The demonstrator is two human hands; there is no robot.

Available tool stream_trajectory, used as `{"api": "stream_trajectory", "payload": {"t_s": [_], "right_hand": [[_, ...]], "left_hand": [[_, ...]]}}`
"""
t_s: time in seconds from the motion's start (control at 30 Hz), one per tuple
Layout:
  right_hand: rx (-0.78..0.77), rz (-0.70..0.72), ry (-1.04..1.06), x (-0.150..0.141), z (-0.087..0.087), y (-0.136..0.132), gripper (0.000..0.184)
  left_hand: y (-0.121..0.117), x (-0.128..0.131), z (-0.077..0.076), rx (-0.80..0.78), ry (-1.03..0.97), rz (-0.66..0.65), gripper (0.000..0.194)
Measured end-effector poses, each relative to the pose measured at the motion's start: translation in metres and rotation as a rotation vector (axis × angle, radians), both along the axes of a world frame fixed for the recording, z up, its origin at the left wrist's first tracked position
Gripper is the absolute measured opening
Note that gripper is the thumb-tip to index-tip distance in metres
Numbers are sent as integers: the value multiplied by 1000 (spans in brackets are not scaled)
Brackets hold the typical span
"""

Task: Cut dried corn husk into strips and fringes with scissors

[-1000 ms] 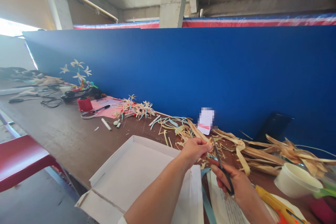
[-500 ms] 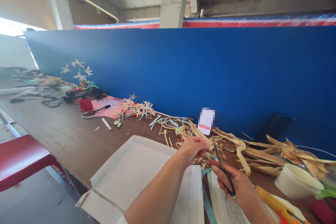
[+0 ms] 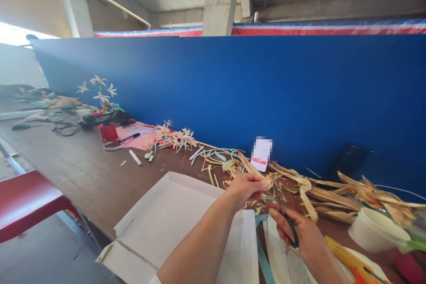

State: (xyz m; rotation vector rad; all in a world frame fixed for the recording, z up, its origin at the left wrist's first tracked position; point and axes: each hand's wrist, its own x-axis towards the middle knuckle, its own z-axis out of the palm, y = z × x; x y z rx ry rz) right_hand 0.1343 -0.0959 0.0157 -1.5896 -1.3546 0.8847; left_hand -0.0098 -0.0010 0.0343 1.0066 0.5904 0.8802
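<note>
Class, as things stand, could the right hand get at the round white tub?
Probably yes: the tub sits close to the right hand, its top uncovered, though that hand holds black-handled metal scissors.

The left forearm (image 3: 199, 244) covers part of the white box (image 3: 159, 213), whose near end drops out of my sight, and the left hand (image 3: 244, 190) hides most of the pale scrap (image 3: 268, 181) it pinches. Right of the box, the right hand (image 3: 301, 233) covers part of the scissors' (image 3: 282, 211) handles, and the sheet's (image 3: 293, 264) print is too small to read. Beyond the box, the upright card's (image 3: 262, 153) face is blurred into blocks; left of it, the red seat (image 3: 26, 202) is cut off.
</note>
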Motion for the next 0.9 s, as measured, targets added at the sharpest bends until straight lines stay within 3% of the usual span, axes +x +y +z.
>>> {"api": "stream_trajectory", "payload": {"t_s": [0.27, 0.67, 0.9], "right_hand": [[6, -14, -7, -5, 9, -3, 52], [-12, -30, 15, -1, 2, 0, 57], [-19, -48, 0, -1, 3, 1, 57]], "left_hand": [[1, -1, 1, 2, 50, 6, 34], [1, -5, 6, -15, 53, 5, 37], [4, -7, 0, 21, 98, -33, 35]]}}
